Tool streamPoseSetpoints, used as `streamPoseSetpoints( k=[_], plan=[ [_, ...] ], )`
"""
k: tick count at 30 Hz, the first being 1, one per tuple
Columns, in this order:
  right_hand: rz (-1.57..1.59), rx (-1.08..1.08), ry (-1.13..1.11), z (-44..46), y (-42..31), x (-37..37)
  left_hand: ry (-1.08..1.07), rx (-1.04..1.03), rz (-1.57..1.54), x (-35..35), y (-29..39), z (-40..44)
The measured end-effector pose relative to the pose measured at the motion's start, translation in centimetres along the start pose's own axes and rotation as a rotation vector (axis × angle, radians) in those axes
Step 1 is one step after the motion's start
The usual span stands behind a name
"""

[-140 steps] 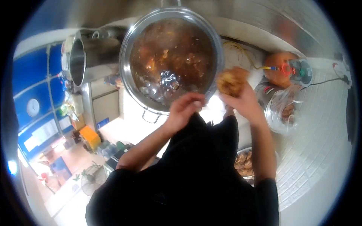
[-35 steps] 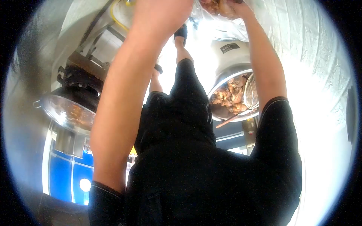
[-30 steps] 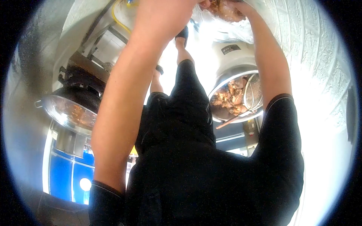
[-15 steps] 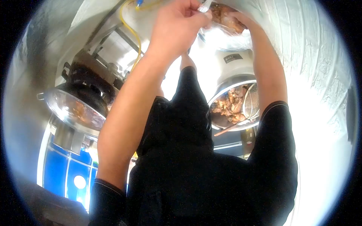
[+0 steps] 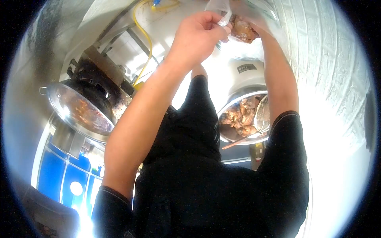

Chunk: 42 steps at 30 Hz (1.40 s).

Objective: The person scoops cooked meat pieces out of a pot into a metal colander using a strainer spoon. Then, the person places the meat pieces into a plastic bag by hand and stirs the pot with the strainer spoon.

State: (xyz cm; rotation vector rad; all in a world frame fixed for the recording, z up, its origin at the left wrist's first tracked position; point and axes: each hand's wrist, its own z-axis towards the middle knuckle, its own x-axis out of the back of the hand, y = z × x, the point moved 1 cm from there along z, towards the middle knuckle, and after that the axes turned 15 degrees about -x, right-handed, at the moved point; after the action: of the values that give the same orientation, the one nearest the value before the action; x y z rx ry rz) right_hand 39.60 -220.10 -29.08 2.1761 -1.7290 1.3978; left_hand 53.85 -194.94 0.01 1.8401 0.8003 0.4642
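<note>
My left hand [image 5: 201,36] is closed, pinching the gathered edge of a clear plastic bag [image 5: 224,18] between thumb and fingers. To its right, my right hand [image 5: 258,28] reaches in at brown cooked meat [image 5: 243,31], seen through or beside the clear plastic. Its fingers are blurred and partly hidden by the plastic, so their grip does not show. The meat sits above a white appliance with a dark label [image 5: 247,68]. Nearer to my body, a metal bowl [image 5: 223,134] holds several browned meat pieces [image 5: 243,117] and a mesh strainer [image 5: 262,115] with a wooden handle.
On the left, a wide metal pan [image 5: 81,109] with brownish residue sits tilted beside a blackened stove [image 5: 95,73]. A yellow hose [image 5: 149,37] with a blue fitting [image 5: 156,4] runs at the top. Crinkled whitish sheeting [image 5: 325,59] covers the right side.
My left hand has shifted slightly right and down with the plastic bag, which now shows more above it. More of the plastic covers my right hand. The whole view has shifted slightly.
</note>
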Motion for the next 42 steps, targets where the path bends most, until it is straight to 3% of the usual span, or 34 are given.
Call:
streamPoseSetpoints(
  k=[8, 12, 13, 16, 19, 23, 25, 30, 32, 42],
  plan=[
    [0.064, 0.05, -0.025, -2.1, 2.9, -0.3, -0.021, -0.044, -0.043, 0.2, 0.9, -0.8],
    [0.031, 0.214, 0.051, -5.2, 2.6, -0.8, -0.029, -0.045, -0.009, 0.3, 1.0, -0.8],
    [0.214, -0.191, -0.115, -7.3, 0.5, 0.3, -0.03, -0.033, 0.015, 0.2, 0.9, -0.9],
    [0.446, -0.717, -0.291, -8.0, 2.1, -1.8, -0.048, -0.02, 0.014, -0.3, 0.5, -0.8],
    [0.795, -0.815, -0.38, -7.9, 4.0, -3.7, -0.06, -0.02, -0.015, -0.4, -0.2, -0.8],
    [0.883, -0.92, -0.307, -9.5, 3.7, -3.9, -0.038, 0.014, -0.041, -0.5, -1.1, -1.2],
    [0.935, -0.983, -0.396, -10.4, 3.3, -3.8, -0.021, 0.015, -0.093, -0.4, -1.3, -1.5],
    [1.095, -1.005, -0.448, -11.5, 2.9, -5.1, -0.029, 0.045, -0.031, -0.4, -1.8, -1.9],
    [1.236, -0.943, -0.486, -12.6, 1.7, -4.5, -0.029, 0.024, -0.094, -0.8, -1.9, -2.0],
    [1.309, -0.695, -0.42, -12.7, 3.8, -6.5, -0.099, 0.025, -0.027, -1.3, 0.3, -3.7]
  ],
)
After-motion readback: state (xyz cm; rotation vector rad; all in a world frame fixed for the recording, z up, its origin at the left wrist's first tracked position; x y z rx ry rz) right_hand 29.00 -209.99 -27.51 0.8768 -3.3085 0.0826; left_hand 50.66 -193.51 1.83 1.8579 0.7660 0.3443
